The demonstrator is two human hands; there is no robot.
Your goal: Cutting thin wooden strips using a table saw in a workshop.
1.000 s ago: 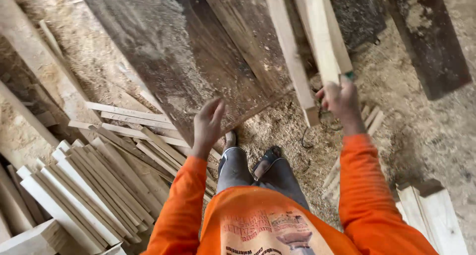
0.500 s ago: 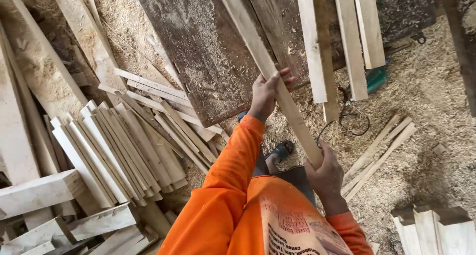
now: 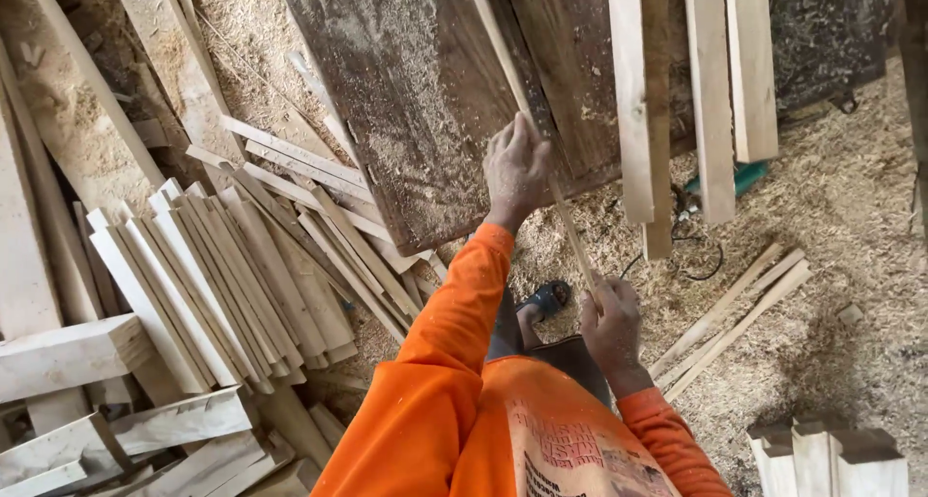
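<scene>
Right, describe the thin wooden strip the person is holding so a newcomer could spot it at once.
Start at the big dark, sawdust-dusted wooden board at the top centre. A thin pale wooden strip slants across it, gripped by the left hand and the right hand. Unlike the wider pale planks beside it, it is very slender and held.

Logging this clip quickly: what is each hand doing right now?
Left hand: closed around the thin wooden strip, higher up.
Right hand: closed on the same strip, at its lower end.

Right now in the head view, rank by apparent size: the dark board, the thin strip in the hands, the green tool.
1. Dark board, by far the largest.
2. Thin strip, long but very narrow, held by both hands.
3. Green tool, smallest, partly hidden behind pale planks.
</scene>
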